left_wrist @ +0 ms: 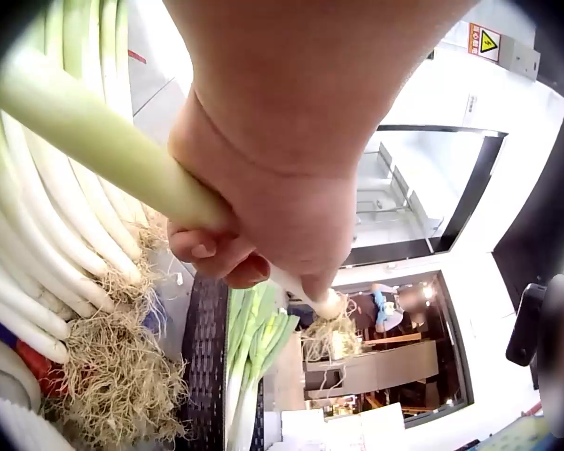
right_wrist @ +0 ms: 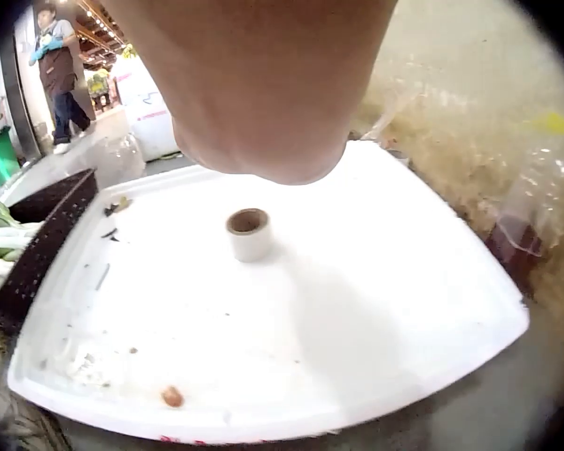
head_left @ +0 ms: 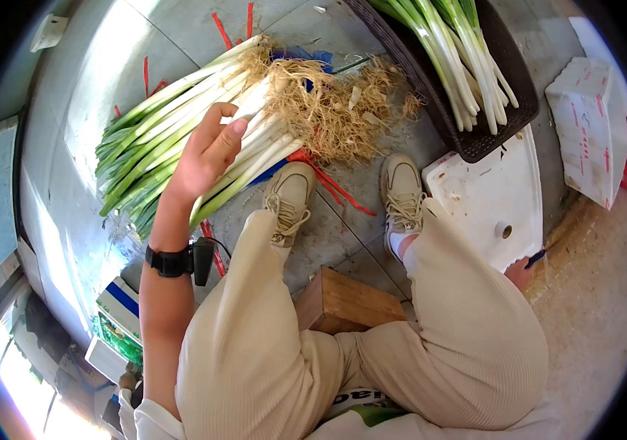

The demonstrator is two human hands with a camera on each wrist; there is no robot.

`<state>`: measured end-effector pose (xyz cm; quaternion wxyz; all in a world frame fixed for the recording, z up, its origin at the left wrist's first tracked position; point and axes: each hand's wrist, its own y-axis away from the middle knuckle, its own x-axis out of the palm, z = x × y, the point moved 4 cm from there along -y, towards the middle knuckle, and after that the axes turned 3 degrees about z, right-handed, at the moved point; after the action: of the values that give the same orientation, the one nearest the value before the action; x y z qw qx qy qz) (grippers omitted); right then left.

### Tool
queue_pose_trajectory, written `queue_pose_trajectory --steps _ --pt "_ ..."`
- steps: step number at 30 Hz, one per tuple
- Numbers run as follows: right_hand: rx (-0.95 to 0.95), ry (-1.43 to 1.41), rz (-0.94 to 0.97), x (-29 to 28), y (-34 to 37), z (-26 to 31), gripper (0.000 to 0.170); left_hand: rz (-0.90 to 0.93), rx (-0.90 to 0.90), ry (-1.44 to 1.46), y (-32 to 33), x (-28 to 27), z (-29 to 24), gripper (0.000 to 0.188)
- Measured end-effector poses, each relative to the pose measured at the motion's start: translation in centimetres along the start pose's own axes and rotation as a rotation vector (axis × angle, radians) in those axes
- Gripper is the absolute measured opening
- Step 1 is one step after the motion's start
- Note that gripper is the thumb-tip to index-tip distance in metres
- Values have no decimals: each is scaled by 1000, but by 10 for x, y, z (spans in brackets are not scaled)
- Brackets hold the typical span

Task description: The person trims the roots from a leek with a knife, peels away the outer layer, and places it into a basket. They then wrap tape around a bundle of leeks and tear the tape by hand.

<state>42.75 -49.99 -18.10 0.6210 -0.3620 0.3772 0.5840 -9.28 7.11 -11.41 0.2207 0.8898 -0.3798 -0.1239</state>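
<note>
My left hand (head_left: 207, 154) grips a thick pale green onion (left_wrist: 103, 141), its fingers curled round the stalk in the left wrist view. The held onion's root tuft (left_wrist: 331, 340) hangs past the hand. Beneath that hand, a pile of green onions (head_left: 181, 136) lies on the floor, leaves to the left and tangled roots (head_left: 313, 103) to the right. My right hand (head_left: 520, 274) shows only partly beyond the knee, beside the white foam lid (head_left: 500, 198). In the right wrist view its fingers are hidden, and a small tape roll (right_wrist: 251, 237) lies on the lid below.
A dark woven basket (head_left: 467, 150) holds trimmed-looking green onions (head_left: 467, 66) at the upper right. A wooden block (head_left: 346, 301) stands between the legs, behind two shoes (head_left: 290, 198). White boxes (head_left: 588, 128) stand at the right. Red ties (head_left: 339, 192) lie around the pile.
</note>
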Motion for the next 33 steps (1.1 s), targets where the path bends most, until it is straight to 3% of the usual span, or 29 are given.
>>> queue_pose_trajectory --steps 1,3,4,6,10,12,16,20,22,23,24,27,29,31,33 --pt "1 0 -2 2 1 12 27 -43 1 -118 -1 0 -1 34" --pt "-11 -481 78 24 -2 40 20 -100 -63 -237 -6 -4 1 34" --pt "-10 -481 76 33 -7 44 20 -98 -62 -238 -10 -5 9 34" --pt "-63 -708 165 52 -17 57 24 -125 185 -226 -18 -6 19 32" --pt "-203 -733 314 71 19 142 9 -167 223 -401 -19 4 10 31" --pt "-187 -728 481 80 38 178 11 -90 78 -270 -21 10 14 33" --pt "-235 -674 752 104 72 239 17 6 -57 -365 -21 31 1 37" --pt "-322 -610 1089 124 109 293 33 -51 105 -659 -27 50 -1 42" --pt "-403 -533 1182 130 126 312 35 -54 133 -642 -34 54 8 43" --pt "-311 -550 1211 129 138 322 35 -27 137 -641 -37 56 8 44" --pt "-368 -567 1267 132 142 325 35 1 142 -641 -40 58 8 46" --pt "-369 -598 1288 133 161 339 31 108 124 -581 -53 64 10 50" --pt "-767 -507 1170 130 175 353 25 179 66 -480 -65 68 15 50" --pt "-797 -465 1171 127 193 369 24 252 9 -378 -77 71 16 51" --pt "-825 -418 1174 125 209 386 26 454 -239 -210 -82 80 22 52"
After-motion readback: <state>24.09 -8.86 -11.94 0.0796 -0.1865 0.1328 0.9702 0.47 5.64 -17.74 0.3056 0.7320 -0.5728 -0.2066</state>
